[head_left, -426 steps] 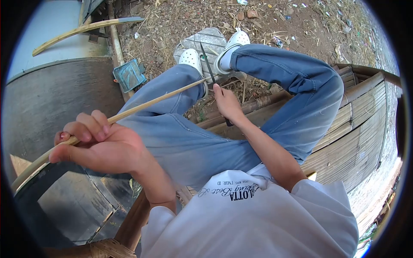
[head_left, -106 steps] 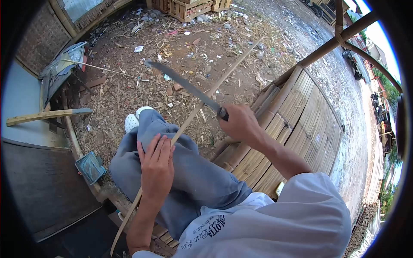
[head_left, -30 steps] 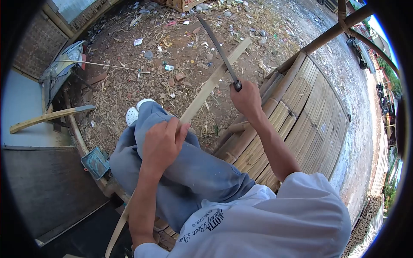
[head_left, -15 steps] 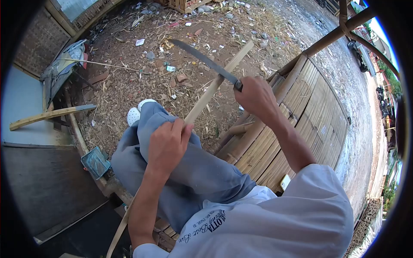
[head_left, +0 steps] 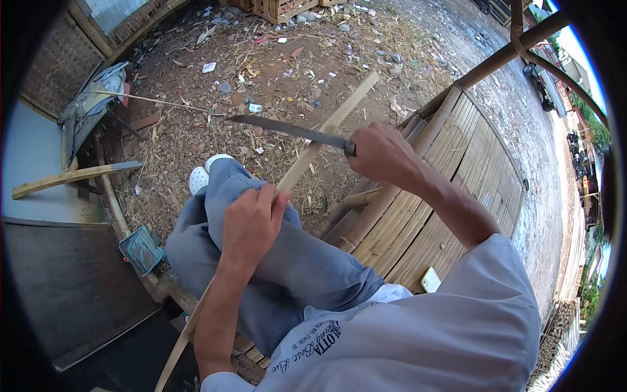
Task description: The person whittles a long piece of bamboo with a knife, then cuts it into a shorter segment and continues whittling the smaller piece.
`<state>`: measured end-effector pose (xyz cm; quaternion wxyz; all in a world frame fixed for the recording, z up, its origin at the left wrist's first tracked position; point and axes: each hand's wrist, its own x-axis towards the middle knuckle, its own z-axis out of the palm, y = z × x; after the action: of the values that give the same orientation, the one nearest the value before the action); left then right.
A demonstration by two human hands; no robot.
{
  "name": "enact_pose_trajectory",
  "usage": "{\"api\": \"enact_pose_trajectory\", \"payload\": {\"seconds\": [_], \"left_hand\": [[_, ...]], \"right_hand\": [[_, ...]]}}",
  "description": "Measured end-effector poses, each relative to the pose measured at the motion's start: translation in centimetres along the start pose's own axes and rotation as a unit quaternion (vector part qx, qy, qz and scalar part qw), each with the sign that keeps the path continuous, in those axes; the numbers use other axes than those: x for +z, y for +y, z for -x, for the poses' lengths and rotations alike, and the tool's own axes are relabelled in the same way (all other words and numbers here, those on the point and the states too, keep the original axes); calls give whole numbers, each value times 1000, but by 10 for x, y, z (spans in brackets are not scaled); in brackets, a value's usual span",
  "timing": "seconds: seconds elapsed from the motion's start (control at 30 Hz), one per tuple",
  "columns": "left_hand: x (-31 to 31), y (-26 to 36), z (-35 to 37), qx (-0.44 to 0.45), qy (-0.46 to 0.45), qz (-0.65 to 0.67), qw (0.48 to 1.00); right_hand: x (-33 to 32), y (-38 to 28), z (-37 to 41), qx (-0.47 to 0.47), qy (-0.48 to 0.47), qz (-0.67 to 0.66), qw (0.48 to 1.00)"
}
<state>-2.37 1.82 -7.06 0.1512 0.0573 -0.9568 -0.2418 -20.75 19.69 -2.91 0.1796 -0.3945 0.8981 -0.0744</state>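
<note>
My left hand [head_left: 249,222] is closed round a long, pale bamboo strip [head_left: 350,104] above my knee. One end of the strip slants up and away over the ground; the other passes under my left forearm and curves down at the bottom left. My right hand [head_left: 382,155] grips the dark handle of a long-bladed knife [head_left: 281,127]. Its blade lies across the strip, touching or very close to it, a little beyond my left hand, with the tip pointing left.
I sit beside a bamboo-slat bench [head_left: 450,176], where a phone [head_left: 430,280] lies. Litter and shavings cover the ground [head_left: 287,85]. A blue plastic basket [head_left: 142,250] and a propped wooden piece [head_left: 75,176] are at left. A wooden crate [head_left: 284,9] stands at the far edge.
The knife has slid down along the bamboo strip toward my left hand, its blade turning nearer to level. My left hand keeps its hold almost in place.
</note>
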Motion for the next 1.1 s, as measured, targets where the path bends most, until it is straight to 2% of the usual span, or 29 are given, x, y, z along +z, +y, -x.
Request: {"api": "enact_pose_trajectory", "payload": {"seconds": [0.07,0.1,0.13,0.23,0.33,0.37,0.4,0.47,0.53,0.6,0.63,0.67,0.73,0.77,0.83,0.87,0.93,0.97,1.03,1.07,1.1], "left_hand": [[-1,-1,1,-5,14,4,1000],[-2,1,2,-13,3,2,1000],[-2,2,0,-18,-5,1,1000],[-4,-2,-3,-17,-2,46,999],[-10,-2,-4,-41,-39,77,995],[-10,-3,-4,-42,-38,76,996],[-9,-4,-5,-38,-34,68,996],[-8,-3,-7,-33,-26,60,997],[-7,-2,-5,-37,-31,30,998],[-6,0,-5,-31,-30,22,999],[-6,0,-4,-28,-28,14,999],[-6,0,-4,-28,-29,15,999],[-5,-1,-4,-12,-30,-19,999],[-5,-2,-3,-12,-32,-17,999],[-3,-3,-5,-1,-35,-26,999],[-2,-5,-6,2,-35,-23,999],[0,-8,-6,6,-12,-9,1000],[1,-8,-6,5,-13,-8,1000],[-1,-9,-6,9,-3,-11,1000],[-2,-9,-6,7,-6,-15,1000],[-2,-7,-7,9,-13,-14,1000]], "right_hand": [[-9,25,-18,118,79,-30,989],[-16,25,-19,125,80,-32,988],[-16,21,-17,121,81,-27,989],[6,-6,8,19,24,-58,998],[11,14,-9,29,44,-152,987],[15,30,-18,11,87,-195,977],[14,29,-17,9,87,-194,977],[9,27,-15,92,87,-335,934],[12,35,-15,69,87,-339,934],[20,51,-20,-27,99,-438,893],[23,56,-22,-15,154,-432,889],[22,63,-25,-14,154,-433,888],[14,78,-31,75,290,-507,808],[12,86,-34,77,290,-506,808],[12,99,-37,136,310,-576,744],[21,100,-39,138,313,-574,744],[42,84,-39,153,310,-478,808],[51,73,-32,154,308,-478,808],[64,50,-21,39,351,-299,886],[62,54,-23,39,350,-304,885],[57,65,-29,87,377,-316,866]]}}
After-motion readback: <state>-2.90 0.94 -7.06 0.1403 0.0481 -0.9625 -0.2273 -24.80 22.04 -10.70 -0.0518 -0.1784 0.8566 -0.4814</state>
